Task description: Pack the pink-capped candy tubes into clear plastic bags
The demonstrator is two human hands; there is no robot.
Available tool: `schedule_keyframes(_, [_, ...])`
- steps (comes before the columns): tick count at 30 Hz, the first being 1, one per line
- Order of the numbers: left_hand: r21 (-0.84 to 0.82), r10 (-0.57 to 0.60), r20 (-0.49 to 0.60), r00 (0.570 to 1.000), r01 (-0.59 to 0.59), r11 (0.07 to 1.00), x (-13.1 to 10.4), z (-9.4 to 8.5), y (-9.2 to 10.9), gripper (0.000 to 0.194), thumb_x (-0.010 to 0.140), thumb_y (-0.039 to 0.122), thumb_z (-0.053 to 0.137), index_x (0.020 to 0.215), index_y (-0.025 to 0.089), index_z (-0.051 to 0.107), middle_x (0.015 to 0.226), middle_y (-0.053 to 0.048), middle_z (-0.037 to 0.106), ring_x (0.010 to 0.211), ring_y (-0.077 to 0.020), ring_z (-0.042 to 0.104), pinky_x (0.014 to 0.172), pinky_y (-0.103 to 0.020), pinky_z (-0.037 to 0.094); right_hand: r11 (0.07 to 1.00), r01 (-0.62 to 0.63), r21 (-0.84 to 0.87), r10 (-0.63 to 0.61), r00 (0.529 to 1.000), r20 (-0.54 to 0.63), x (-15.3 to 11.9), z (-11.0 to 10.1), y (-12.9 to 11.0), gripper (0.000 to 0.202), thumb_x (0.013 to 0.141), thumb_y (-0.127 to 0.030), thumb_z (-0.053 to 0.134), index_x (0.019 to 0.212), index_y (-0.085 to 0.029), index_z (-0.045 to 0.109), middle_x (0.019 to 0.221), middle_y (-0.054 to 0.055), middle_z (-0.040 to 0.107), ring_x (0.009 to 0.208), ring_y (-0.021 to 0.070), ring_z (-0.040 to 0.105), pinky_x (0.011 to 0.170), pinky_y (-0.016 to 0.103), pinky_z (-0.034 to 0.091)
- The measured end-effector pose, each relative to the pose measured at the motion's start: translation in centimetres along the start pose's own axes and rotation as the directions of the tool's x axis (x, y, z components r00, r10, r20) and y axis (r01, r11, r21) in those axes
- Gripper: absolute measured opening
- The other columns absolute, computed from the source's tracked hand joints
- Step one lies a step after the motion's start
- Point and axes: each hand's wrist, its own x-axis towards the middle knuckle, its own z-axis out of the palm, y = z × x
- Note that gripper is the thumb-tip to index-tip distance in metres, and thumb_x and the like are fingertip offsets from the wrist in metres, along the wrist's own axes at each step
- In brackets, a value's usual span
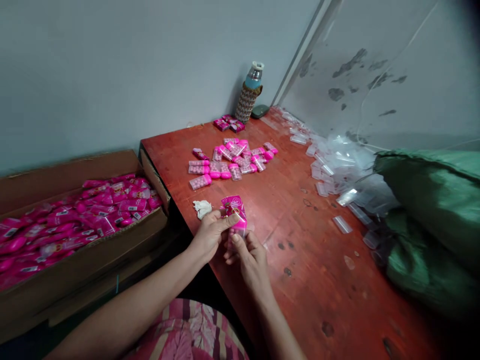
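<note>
Near the table's left edge, my left hand (213,232) pinches a glossy pink printed sleeve (233,203). Just below it, my right hand (252,256) has its fingers closed around a small clear candy container with a pink cap (240,225). The container's cap end meets the lower part of the sleeve; fingers hide how far the two overlap. Beyond the hands lies a loose group of clear containers (235,150) with pink caps and pink balls inside. A crumpled white scrap (202,208) rests just past my left hand.
On the left, a cardboard box (123,162) holds many pink packs (108,200). Small pink packets (228,123) and a bottle in a knitted cover (247,97) stand at the back of the red table (307,280). Clear plastic sleeves (326,170) and a green sack (423,215) lie right.
</note>
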Motion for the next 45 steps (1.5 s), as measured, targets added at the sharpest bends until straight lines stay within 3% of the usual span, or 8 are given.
schedule_keyframes(5, [0.088, -0.046, 0.040, 0.998, 0.043, 0.995, -0.1, -0.2, 0.0, 0.030, 0.069, 0.035, 0.066, 0.056, 0.011, 0.052, 0.045, 0.000, 0.053, 0.035, -0.0102, 0.048, 0.034, -0.022, 0.037, 0.996, 0.034, -0.079, -0.035, 0.999, -0.015, 0.0, -0.3, 0.1, 0.020, 0.081, -0.038, 0.054, 0.082, -0.018, 0.053, 0.062, -0.003, 0.055, 0.047, 0.0085, 0.054, 0.042, 0.018, 0.045])
schedule_keyframes(11, [0.220, -0.050, 0.144, 0.988, 0.018, 0.975, 0.1, -0.9, 0.9, 0.029, 0.070, 0.033, 0.065, 0.054, 0.010, 0.055, 0.044, -0.001, 0.055, 0.036, -0.0120, 0.050, 0.037, -0.024, 0.038, 0.984, -0.098, 0.149, 0.079, 0.989, 0.128, 0.3, -0.8, 0.1, 0.022, 0.081, -0.039, 0.055, 0.083, -0.016, 0.054, 0.066, -0.001, 0.059, 0.043, 0.0072, 0.052, 0.036, 0.016, 0.040])
schedule_keyframes(16, [0.301, -0.055, 0.141, 0.989, 0.010, 0.954, -0.2, -1.0, 0.3, 0.026, 0.069, 0.034, 0.065, 0.062, 0.009, 0.060, 0.046, -0.001, 0.055, 0.037, -0.0123, 0.051, 0.037, -0.023, 0.038, 0.998, -0.021, 0.053, 0.020, 0.999, 0.032, 0.5, -0.5, 0.2, 0.020, 0.080, -0.035, 0.058, 0.077, -0.016, 0.053, 0.060, -0.003, 0.056, 0.043, 0.0063, 0.052, 0.038, 0.015, 0.041])
schedule_keyframes(26, [0.094, -0.048, -0.049, 0.998, 0.053, 0.994, -0.3, -1.2, 0.6, 0.024, 0.061, 0.030, 0.073, 0.062, 0.008, 0.064, 0.057, -0.003, 0.061, 0.051, -0.0093, 0.055, 0.053, -0.022, 0.046, 0.942, -0.051, 0.331, 0.029, 0.997, 0.071, -0.1, -0.9, 0.8, 0.025, 0.077, -0.023, 0.063, 0.099, -0.020, 0.050, 0.077, 0.000, 0.064, 0.064, 0.0130, 0.064, 0.061, 0.025, 0.053])
schedule_keyframes(34, [0.086, -0.062, 0.097, 0.993, 0.054, 0.995, -1.8, -0.8, -0.1, 0.024, 0.069, 0.031, 0.067, 0.062, 0.008, 0.064, 0.053, -0.002, 0.057, 0.047, -0.0091, 0.052, 0.050, -0.023, 0.045, 0.943, -0.011, 0.331, 0.021, 0.999, -0.024, 1.0, -0.2, 0.5, 0.020, 0.072, -0.022, 0.068, 0.084, -0.020, 0.053, 0.060, -0.004, 0.063, 0.048, 0.0103, 0.060, 0.045, 0.019, 0.048])
schedule_keyframes(38, [0.029, 0.157, -0.124, 0.980, -0.155, 0.988, -2.7, -2.9, 2.7, 0.025, 0.064, 0.036, 0.071, 0.065, 0.011, 0.065, 0.069, -0.006, 0.067, 0.067, -0.0168, 0.063, 0.069, -0.032, 0.051, 0.965, -0.051, 0.257, 0.044, 0.999, 0.031, 1.1, -0.4, -0.2, 0.017, 0.073, -0.029, 0.066, 0.075, -0.018, 0.054, 0.061, -0.001, 0.065, 0.047, 0.0093, 0.058, 0.044, 0.018, 0.046])
schedule_keyframes(41, [0.091, 0.429, -0.297, 0.853, -0.422, 0.902, -2.9, -5.2, 4.4, 0.043, 0.071, 0.056, 0.054, 0.068, 0.015, 0.065, 0.076, -0.007, 0.069, 0.076, -0.0205, 0.065, 0.078, -0.039, 0.050, 0.981, -0.070, 0.183, 0.071, 0.997, 0.003, 1.1, -1.2, -0.5, 0.020, 0.075, -0.035, 0.063, 0.072, -0.017, 0.053, 0.062, 0.000, 0.064, 0.048, 0.0096, 0.058, 0.044, 0.018, 0.045])
schedule_keyframes(45, [0.640, 0.619, -0.061, 0.783, -0.445, 0.626, -2.1, -5.9, 3.4, 0.038, 0.077, 0.048, 0.051, 0.086, 0.016, 0.068, 0.095, -0.011, 0.069, 0.094, -0.0258, 0.061, 0.089, -0.045, 0.043, 0.989, -0.094, 0.114, 0.099, 0.994, -0.043, 1.3, -2.1, -0.3, 0.024, 0.076, -0.039, 0.060, 0.072, -0.017, 0.053, 0.062, 0.000, 0.064, 0.047, 0.0093, 0.056, 0.044, 0.019, 0.044])
